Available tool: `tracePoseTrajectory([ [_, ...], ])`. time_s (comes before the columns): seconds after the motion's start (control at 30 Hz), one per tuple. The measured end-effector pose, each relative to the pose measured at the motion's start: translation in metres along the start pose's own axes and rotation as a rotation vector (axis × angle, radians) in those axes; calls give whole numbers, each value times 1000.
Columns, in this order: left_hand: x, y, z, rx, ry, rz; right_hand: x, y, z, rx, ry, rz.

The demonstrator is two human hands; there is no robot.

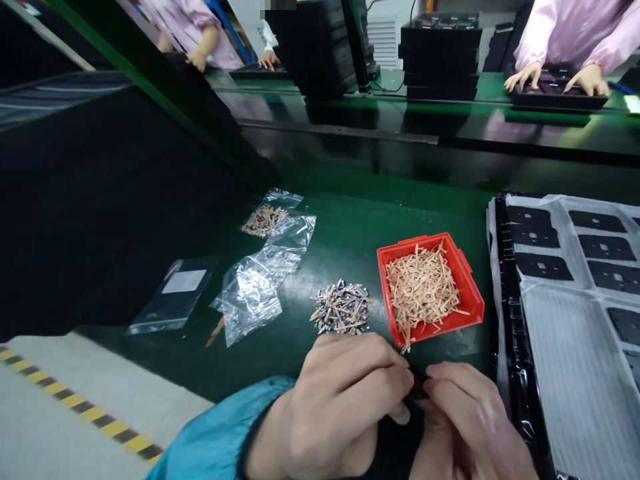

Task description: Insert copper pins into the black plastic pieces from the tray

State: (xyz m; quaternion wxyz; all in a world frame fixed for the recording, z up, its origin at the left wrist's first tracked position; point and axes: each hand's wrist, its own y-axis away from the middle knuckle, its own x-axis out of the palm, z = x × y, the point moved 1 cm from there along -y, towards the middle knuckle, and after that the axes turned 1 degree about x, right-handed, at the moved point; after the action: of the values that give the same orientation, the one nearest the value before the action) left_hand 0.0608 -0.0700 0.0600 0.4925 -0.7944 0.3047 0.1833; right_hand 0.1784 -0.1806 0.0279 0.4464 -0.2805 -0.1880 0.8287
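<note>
My left hand (345, 400), in a teal sleeve, is closed, its fingertips pinching the left side of a small black piece (417, 385). On the right side of that piece, my right hand (473, 420) is closed too, with thumb and fingers pressed together. Most of the piece is hidden by my fingers. Just beyond my hands stands a red bin (467, 293) holding a heap of thin tan strips (423, 287). To the left of the bin, a loose pile of small dark-and-tan parts (343, 308) lies on the green table (350, 207).
Clear plastic bags (255, 287) lie at left, one bag (265, 220) with small parts inside. A labelled bag (175, 293) is nearer the edge. At right, a lined tray (565, 360) holds flat black plates (543, 265). Co-workers' hands (587, 80) work across the bench.
</note>
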Motion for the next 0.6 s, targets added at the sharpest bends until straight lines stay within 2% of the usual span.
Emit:
tracePoseTrajectory([
  [0.27, 0, -1, 0, -15, -4, 21, 1, -18, 2, 13, -43, -15],
  [0.4, -4, -2, 2, -48, 8, -23, 0, -10, 3, 28, -78, -21],
  [0.53, -8, 0, 1, 55, -63, -38, -1, 1, 3, 55, -112, -17],
  [0.6, -10, 2, -1, 82, -114, -8, -1, 8, 5, 86, -135, -13],
])
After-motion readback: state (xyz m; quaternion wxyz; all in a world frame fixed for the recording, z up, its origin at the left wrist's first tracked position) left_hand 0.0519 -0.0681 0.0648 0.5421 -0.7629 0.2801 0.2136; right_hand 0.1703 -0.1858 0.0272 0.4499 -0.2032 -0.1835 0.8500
